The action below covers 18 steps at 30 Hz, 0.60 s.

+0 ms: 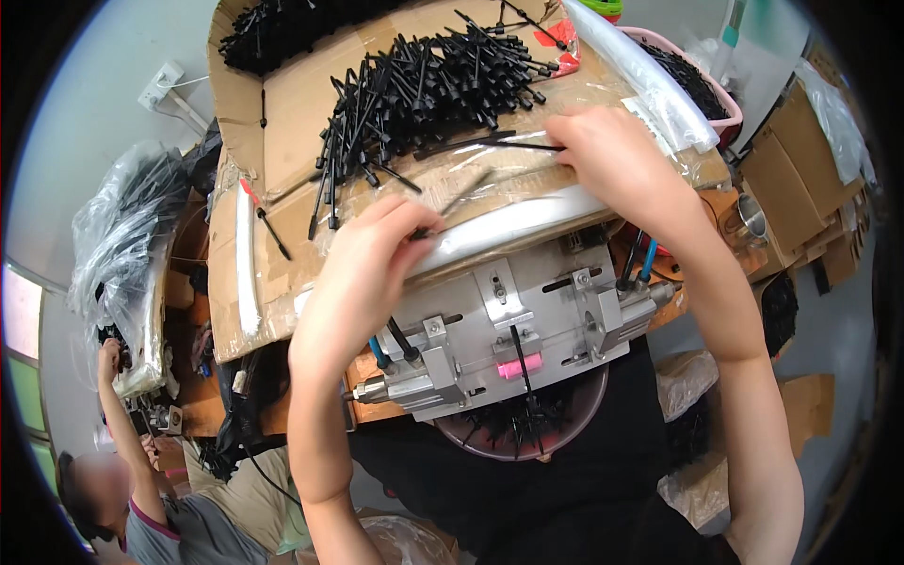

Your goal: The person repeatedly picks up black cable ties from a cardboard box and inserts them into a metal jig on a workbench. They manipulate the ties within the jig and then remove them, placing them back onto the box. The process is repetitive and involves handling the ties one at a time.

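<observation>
My left hand (pixel 363 273) pinches the near end of a thin black cable piece (pixel 471 188) on a cardboard sheet (pixel 292 113). My right hand (pixel 617 155) grips the far end of another long black cable piece (pixel 480 143) lying across the cardboard under clear plastic. A big heap of black cable parts (pixel 424 89) lies just beyond both hands. Below my hands stands a grey metal fixture (pixel 508 325) with a pink part (pixel 521 365) at its front and one black piece in it.
A round bowl (pixel 565 428) with black pieces sits under the fixture. A pink basket (pixel 702 85) of black parts stands at the upper right, cardboard boxes (pixel 800 188) beyond it. Clear plastic bags (pixel 122 245) hang at the left. Another person (pixel 141 508) works at the lower left.
</observation>
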{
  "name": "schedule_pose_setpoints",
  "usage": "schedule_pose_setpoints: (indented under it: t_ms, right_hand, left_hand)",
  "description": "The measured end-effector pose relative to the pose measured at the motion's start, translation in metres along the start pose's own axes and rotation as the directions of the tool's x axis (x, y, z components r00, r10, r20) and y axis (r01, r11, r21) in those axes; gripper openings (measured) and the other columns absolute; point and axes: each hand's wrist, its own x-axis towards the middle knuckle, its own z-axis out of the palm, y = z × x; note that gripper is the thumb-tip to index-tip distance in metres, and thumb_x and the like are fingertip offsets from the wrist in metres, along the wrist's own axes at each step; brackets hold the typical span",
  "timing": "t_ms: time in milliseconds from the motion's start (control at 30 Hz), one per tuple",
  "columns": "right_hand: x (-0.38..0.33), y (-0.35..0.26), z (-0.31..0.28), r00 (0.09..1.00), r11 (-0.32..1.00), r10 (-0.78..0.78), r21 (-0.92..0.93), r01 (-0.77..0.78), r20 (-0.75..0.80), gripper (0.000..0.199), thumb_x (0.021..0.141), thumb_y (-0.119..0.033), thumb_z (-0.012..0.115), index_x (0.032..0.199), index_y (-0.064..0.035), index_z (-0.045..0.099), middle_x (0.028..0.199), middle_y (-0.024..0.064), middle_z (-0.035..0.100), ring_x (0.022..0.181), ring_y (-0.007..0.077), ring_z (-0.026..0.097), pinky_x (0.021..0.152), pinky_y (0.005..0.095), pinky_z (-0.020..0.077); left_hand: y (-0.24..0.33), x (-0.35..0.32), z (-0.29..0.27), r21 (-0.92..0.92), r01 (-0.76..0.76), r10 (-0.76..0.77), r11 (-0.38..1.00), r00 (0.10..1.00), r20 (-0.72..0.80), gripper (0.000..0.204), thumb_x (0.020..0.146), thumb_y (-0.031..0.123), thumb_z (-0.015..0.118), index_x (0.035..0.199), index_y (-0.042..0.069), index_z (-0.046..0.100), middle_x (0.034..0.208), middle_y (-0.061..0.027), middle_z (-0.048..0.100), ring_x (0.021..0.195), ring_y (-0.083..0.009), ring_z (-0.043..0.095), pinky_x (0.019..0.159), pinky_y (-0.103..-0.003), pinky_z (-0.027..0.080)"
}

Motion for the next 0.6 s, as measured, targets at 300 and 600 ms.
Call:
schedule_pose_setpoints:
  t_ms: [300, 600]
  right_hand:
    - [-0.071, -0.027, -0.034, 0.924, 0.448, 0.373, 0.888, -0.098, -0.086, 0.017, 0.093, -0.005, 0.061, 0.108, 0.0015, 0.065, 0.079, 0.0030, 0.063, 0.071, 0.0070, 0.057, 0.060, 0.0212, 0.0445]
    - [-0.136, -0.046, -0.032, 0.891, 0.379, 0.435, 0.924, -0.050, -0.130, 0.033, 0.080, 0.008, 0.072, 0.112, 0.0024, 0.063, 0.088, 0.0073, 0.067, 0.070, 0.0088, 0.058, 0.059, 0.0206, 0.0458]
  left_hand:
    - [0.091, -0.138, 0.101, 0.233, 0.157, -0.112, 0.960, 0.974, -0.199, 0.063, 0.076, 0.007, 0.075, 0.134, -0.006, 0.054, 0.092, -0.0077, 0.059, 0.078, -0.0207, 0.056, 0.072, -0.034, 0.046]
    - [0.103, -0.137, 0.151, 0.194, 0.271, -0.256, 0.943, 0.961, -0.102, 0.069, 0.077, 0.001, 0.073, 0.139, -0.006, 0.045, 0.099, -0.0117, 0.056, 0.089, -0.0292, 0.053, 0.081, -0.040, 0.045]
